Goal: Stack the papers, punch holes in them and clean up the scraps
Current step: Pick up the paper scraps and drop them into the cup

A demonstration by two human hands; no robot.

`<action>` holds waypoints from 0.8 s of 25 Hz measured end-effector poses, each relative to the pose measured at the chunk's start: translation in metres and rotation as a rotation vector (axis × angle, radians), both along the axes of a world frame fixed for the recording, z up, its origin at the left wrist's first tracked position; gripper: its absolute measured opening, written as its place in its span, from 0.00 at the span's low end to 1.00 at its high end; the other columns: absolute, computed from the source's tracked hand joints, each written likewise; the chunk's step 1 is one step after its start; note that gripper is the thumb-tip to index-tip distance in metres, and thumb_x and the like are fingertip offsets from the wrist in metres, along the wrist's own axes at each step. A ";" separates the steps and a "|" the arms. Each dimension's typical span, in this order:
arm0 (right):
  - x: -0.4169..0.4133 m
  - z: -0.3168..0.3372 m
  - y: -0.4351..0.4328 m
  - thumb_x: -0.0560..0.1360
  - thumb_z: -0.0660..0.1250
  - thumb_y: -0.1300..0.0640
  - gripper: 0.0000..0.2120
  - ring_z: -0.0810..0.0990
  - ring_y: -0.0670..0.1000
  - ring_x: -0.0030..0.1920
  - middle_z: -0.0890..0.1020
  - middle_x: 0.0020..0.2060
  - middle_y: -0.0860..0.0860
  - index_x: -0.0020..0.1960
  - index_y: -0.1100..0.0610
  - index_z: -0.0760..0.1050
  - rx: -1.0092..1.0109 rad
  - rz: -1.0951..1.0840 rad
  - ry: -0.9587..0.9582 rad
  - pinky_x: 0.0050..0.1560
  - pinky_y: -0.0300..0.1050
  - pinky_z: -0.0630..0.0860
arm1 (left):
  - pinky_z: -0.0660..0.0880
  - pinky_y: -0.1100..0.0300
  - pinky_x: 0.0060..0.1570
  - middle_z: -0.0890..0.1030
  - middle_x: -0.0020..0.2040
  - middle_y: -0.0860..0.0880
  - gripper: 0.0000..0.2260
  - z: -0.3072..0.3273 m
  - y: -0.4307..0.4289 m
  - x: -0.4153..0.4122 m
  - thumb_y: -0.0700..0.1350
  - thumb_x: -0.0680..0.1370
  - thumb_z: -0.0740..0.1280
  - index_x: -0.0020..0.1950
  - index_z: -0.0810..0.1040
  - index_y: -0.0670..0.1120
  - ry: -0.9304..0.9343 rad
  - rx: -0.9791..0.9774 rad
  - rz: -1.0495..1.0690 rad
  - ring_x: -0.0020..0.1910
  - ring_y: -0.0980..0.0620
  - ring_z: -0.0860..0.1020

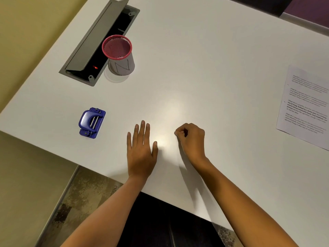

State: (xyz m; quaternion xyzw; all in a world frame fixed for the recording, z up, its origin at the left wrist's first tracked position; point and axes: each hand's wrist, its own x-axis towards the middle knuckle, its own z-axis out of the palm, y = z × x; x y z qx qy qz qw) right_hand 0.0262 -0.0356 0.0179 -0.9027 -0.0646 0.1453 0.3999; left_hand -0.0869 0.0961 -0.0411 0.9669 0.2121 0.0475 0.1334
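Note:
A stack of printed papers (307, 106) lies at the right edge of the white table (204, 59), with small punched holes along its left margin. A blue hole punch (92, 122) sits near the table's left front edge. A pink-rimmed mesh cup (119, 55) stands at the back left with pale bits at its bottom. My left hand (141, 150) rests flat on the table, fingers extended, to the right of the punch. My right hand (191, 139) hovers beside it with fingertips pinched together; whether they hold a scrap is too small to tell.
A grey cable hatch (96, 43) with its lid raised is set into the table behind the cup. The table's front edge runs diagonally just below my wrists, with floor beneath.

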 end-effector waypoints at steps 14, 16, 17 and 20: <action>0.029 0.002 -0.035 0.70 0.67 0.66 0.02 0.84 0.62 0.42 0.85 0.39 0.62 0.41 0.63 0.74 0.285 -0.379 0.400 0.50 0.56 0.80 | 0.53 0.45 0.77 0.56 0.80 0.46 0.26 0.000 0.000 0.000 0.52 0.83 0.51 0.79 0.55 0.44 0.020 0.005 0.003 0.80 0.47 0.54; 0.034 -0.001 -0.059 0.71 0.67 0.66 0.04 0.84 0.59 0.39 0.85 0.38 0.60 0.45 0.65 0.75 0.333 -0.475 0.435 0.51 0.58 0.81 | 0.53 0.45 0.77 0.57 0.80 0.46 0.26 0.001 0.000 0.000 0.51 0.83 0.51 0.79 0.55 0.44 0.021 0.002 0.005 0.79 0.47 0.54; 0.035 -0.001 -0.068 0.72 0.66 0.66 0.04 0.83 0.57 0.36 0.84 0.37 0.59 0.46 0.65 0.76 0.356 -0.504 0.445 0.50 0.56 0.82 | 0.53 0.45 0.77 0.56 0.80 0.46 0.26 0.001 0.000 0.000 0.52 0.83 0.51 0.79 0.55 0.44 0.024 0.004 0.006 0.79 0.47 0.54; 0.034 0.002 -0.080 0.74 0.61 0.67 0.06 0.77 0.57 0.35 0.80 0.34 0.58 0.43 0.63 0.77 0.461 -0.549 0.465 0.42 0.49 0.78 | 0.52 0.46 0.78 0.56 0.80 0.46 0.26 0.002 0.000 -0.001 0.52 0.82 0.50 0.80 0.54 0.45 0.041 0.002 0.010 0.80 0.47 0.54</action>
